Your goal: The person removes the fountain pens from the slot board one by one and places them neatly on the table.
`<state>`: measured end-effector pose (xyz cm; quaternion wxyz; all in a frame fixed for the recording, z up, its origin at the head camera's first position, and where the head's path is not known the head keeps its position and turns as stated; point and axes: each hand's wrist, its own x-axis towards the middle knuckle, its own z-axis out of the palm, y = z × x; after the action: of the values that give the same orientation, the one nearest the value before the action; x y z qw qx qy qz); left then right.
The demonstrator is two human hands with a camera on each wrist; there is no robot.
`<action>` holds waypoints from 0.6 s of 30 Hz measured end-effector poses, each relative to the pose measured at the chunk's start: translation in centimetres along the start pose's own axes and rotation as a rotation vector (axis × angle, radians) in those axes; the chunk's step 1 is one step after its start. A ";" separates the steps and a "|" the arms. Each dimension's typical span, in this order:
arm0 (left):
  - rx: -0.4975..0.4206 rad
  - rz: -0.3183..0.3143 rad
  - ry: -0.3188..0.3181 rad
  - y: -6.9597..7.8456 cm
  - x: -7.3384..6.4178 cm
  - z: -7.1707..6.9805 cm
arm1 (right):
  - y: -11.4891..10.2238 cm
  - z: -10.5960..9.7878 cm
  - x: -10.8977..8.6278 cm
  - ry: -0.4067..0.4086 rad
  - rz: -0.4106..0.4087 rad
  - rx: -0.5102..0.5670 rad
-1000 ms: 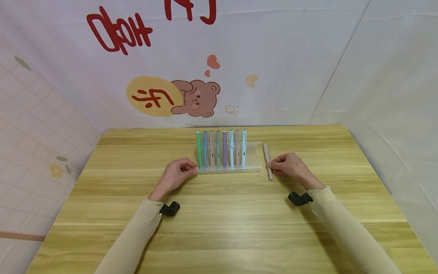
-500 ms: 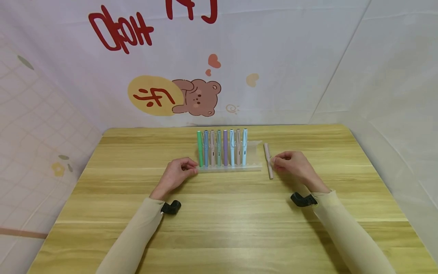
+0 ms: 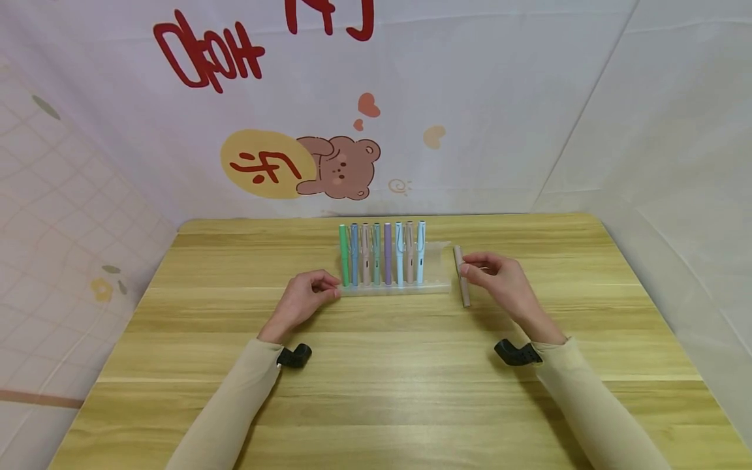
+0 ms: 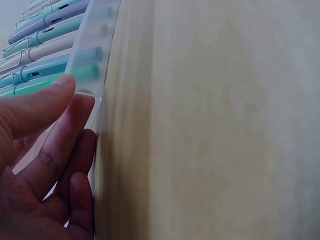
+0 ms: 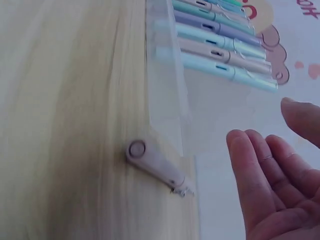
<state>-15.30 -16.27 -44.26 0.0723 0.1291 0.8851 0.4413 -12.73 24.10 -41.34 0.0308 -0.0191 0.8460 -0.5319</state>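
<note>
A clear plastic pen rack holds several upright capped pens in a row: green, blue, pinkish-beige, teal, purple and pale blue. At its left end, my left hand pinches the corner; the left wrist view shows the thumb by the green pen's lower end. A loose pinkish-beige pen lies on the table right of the rack. Over it hovers my right hand. In the right wrist view the fingers and thumb stand apart, holding nothing, away from the pen.
The wooden table meets a white printed cloth backdrop behind the rack. Similar cloth hangs at both sides. Black wrist-worn cameras, such as the left one, sit at the cuffs.
My right hand was at the loose pen's middle, drew off to the right, then came up and left over it. The pen stays lying there. My left hand keeps its hold on the rack.
</note>
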 end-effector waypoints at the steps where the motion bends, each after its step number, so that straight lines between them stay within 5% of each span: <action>1: 0.000 0.000 0.000 0.0 0.0 0.0 | -0.1 0.2 0.0 0.002 -0.011 0.010; 18: 0.000 0.008 0.007 -0.2 -0.1 0.1 | -1.3 3.5 0.7 -0.053 -0.079 0.108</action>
<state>-15.25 -16.31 -44.43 0.0673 0.1309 0.8847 0.4422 -13.19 20.35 -41.76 0.0332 -0.0647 0.8136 -0.5769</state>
